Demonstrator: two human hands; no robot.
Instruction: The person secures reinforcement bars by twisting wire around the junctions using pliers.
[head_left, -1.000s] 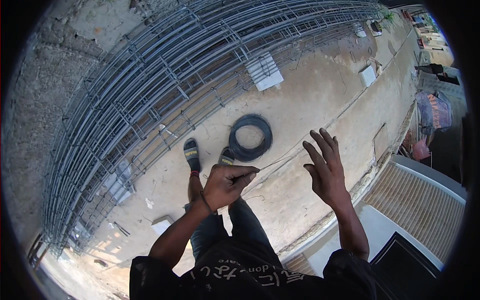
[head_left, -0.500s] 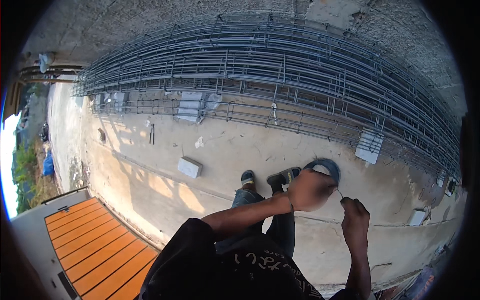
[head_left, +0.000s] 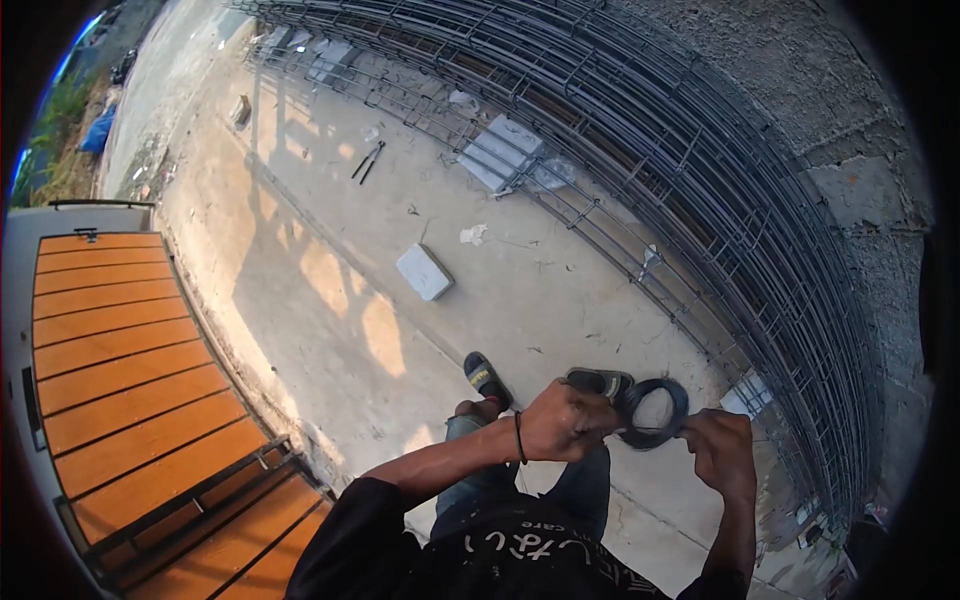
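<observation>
Curled bare left hand (head_left: 568,420), curled bare right hand (head_left: 724,450), whether clamped on anything unclear, round dark metal-wire coil (head_left: 680,402) below, between both.

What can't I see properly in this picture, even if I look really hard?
In the head view:
- Left hand: fingers blurred, so anything pinched there is unclear.
- Right hand: its curled fingers hide whatever is inside.
- Any strand between the hands: too thin to trace near the wire coil.
- Right slipper: partly behind the left hand.
- Rebar cages: cut off by the top edge.
</observation>
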